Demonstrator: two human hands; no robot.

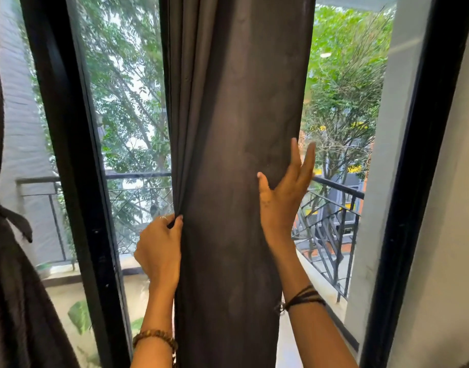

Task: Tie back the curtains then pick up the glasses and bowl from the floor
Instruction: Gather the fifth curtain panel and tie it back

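A dark grey curtain [228, 128] hangs bunched in the middle of the glass door. My left hand [159, 248] pinches the folds at its left edge, fingers closed on the cloth. My right hand [283, 189] lies flat against the curtain's right edge with the fingers spread and the thumb on the front of the fabric. At the far left a second dark curtain [13, 288] hangs gathered, with a knotted tie [7, 216] around it. No glasses, bowl or floor are in view.
Black door frames stand at left [68, 155] and right [419, 181]. A pale wall [445, 235] fills the right edge. Beyond the glass are a balcony with a black railing [334, 216] and trees.
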